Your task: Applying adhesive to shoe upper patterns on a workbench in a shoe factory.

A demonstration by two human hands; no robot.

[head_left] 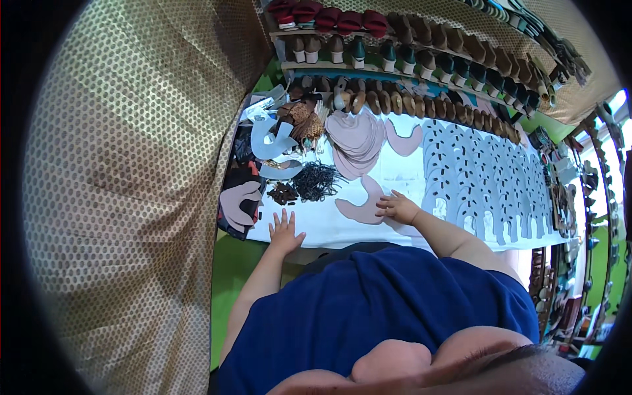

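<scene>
Now right hand [399, 208] touching pink cutout [366, 209]; any lettering too small.

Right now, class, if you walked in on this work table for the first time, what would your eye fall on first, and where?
Probably the large gold patterned curtain filling the left side. Then the grey cut pieces with black marks, spread over the right of the white table, and rows of shoes behind. Near the middle, the right hand lies over a curved pink piece.
</scene>
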